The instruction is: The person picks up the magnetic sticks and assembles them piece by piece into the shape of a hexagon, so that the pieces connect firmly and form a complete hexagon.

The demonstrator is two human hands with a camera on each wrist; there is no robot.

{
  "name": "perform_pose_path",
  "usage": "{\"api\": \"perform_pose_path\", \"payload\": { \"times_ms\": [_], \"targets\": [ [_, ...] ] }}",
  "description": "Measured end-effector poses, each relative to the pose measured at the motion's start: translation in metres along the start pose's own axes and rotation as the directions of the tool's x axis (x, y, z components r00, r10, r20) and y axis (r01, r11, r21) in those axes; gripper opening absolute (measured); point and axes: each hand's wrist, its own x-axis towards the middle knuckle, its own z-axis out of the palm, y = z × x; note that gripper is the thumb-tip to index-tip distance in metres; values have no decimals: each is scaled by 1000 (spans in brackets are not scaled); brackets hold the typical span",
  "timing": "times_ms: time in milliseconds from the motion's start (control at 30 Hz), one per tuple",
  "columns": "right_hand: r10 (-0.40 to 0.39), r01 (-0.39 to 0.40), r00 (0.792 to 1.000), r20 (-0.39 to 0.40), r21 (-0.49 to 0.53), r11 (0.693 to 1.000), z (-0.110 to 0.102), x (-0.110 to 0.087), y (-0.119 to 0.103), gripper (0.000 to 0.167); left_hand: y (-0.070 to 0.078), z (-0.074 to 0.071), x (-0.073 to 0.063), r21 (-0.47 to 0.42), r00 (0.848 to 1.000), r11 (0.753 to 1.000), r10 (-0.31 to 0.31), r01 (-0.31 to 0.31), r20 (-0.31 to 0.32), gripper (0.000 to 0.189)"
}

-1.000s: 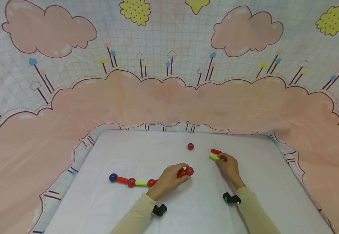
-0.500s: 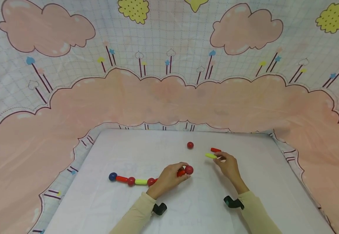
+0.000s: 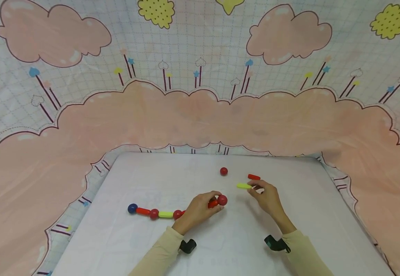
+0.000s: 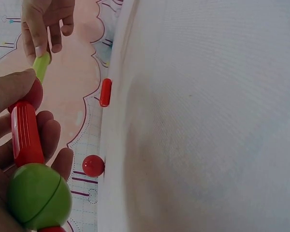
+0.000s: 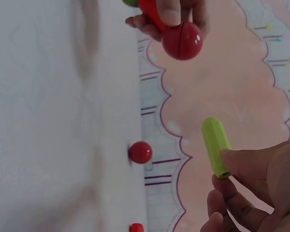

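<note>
Our left hand [image 3: 198,211] grips the right end of a chain [image 3: 160,214] of balls and rods, its thumb on the red end ball [image 3: 222,200] and its fingers behind the red end rod [image 3: 212,204]. From the left wrist we see a green ball [image 4: 40,196] joined to that rod, close to the palm, with a bit of red just past it; from the head view our hand hides this ball. The left part of the chain lies along the white table [image 3: 93,237]: going leftward from the hand we count a red ball [image 3: 177,214], a yellow-green link [image 3: 166,214], a second red ball [image 3: 154,214], a red link [image 3: 143,211] and, at the left tip, a blue ball [image 3: 132,208].

Our right hand [image 3: 267,196] pinches a yellow-green rod [image 3: 244,186] by its right end between thumb and fingers. The rod points left, to the right of the red end ball and a little farther off, with a gap between the two.

Toward the far side of the table we have a loose red ball [image 3: 223,171], left of the yellow-green rod, and a loose red rod [image 3: 254,176] just beyond our right hand. Behind the table we see a patterned cloth [image 3: 200,119] with pink clouds.
</note>
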Motion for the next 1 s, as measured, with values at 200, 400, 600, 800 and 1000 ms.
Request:
{"api": "perform_pose_path", "payload": {
  "times_ms": [200, 400, 600, 800, 1000],
  "targets": [
    [-13, 12, 999, 43, 7, 1000, -2, -5, -12, 23, -1, 0, 1, 0, 1000, 1000, 11, -11, -11, 39],
    [-25, 26, 996, 84, -7, 1000, 0, -9, -18, 23, -1, 0, 1, -4, 1000, 1000, 1, -1, -5, 39],
    [-39, 40, 991, 126, -5, 999, 2, -11, -24, 23, -1, 1, 2, -1, 1000, 1000, 5, -5, -3, 38],
    [-56, 60, 987, 154, -19, 998, 3, -13, -28, 23, 0, 0, 1, 5, 1000, 1000, 1, -1, -7, 40],
    [-92, 94, 983, 160, -3, 996, 6, -15, -28, 23, 2, 0, 1, 2, 1000, 1000, 5, -5, -10, 40]
  ]
}}
